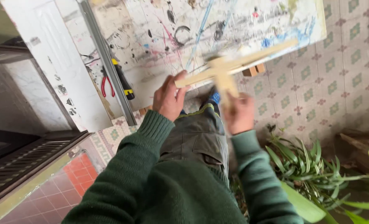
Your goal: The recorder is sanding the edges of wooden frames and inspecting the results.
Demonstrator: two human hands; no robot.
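A floor of pale patterned tiles with small green and pink motifs (342,79) is seen from above, giving way at 7 o'clock to red square tiles (70,184) beyond a dark grooved metal threshold (26,161). A large white board, smeared with paint marks and scribbles (159,37), is laid across the upper part of the view, raised on small wooden blocks (253,70), with a grey metal rail (107,62) along its left edge. A pair of red-handled pliers (106,85) and a black-and-yellow-handled tool (123,79) are lying by that rail at 10 o'clock. At 4 o'clock a green long-leaved plant (313,170) is crowded against the person's right sleeve. A cross-shaped piece of pale wooden slats (228,68) is held in the air at the centre, above the grey trousers (197,135) and in front of the board's lower edge; it is blurred. The long slat's end is gripped by the left hand (168,99), fingers curled over it and thumb beneath. The short crosspiece's lower end is clasped by the right hand (239,114), closed around it, though the fingers are too blurred to be made out singly. Both arms are covered by dark green knitted sleeves (139,161).
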